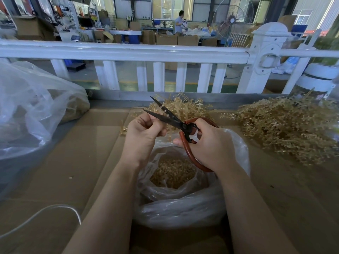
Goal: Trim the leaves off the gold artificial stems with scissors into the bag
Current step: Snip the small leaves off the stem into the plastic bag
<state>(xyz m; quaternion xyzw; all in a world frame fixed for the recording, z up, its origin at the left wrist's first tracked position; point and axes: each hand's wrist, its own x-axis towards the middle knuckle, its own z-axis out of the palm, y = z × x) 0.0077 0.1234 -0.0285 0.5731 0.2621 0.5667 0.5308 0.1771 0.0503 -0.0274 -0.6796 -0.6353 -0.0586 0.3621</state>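
Observation:
My right hand (211, 143) grips the red-brown loop handles of black scissors (165, 115), whose blades stand apart and point up-left. My left hand (143, 131) is curled just under the blades, pinching a thin gold stem that is mostly hidden by the fingers. Directly below both hands sits a clear plastic bag (183, 208), its mouth wide, with a heap of cut gold leaves (172, 175) inside. A small bunch of gold stems (183, 107) lies behind the hands. A large pile of gold stems (286, 129) lies at the right.
Flat brown cardboard (73, 162) covers the work surface. A big clear bag (33, 110) bulges at the left. A white cable (45, 209) curves at the lower left. A white fence rail (128, 52) runs across the back, and a white-lidded container (319, 77) stands at the far right.

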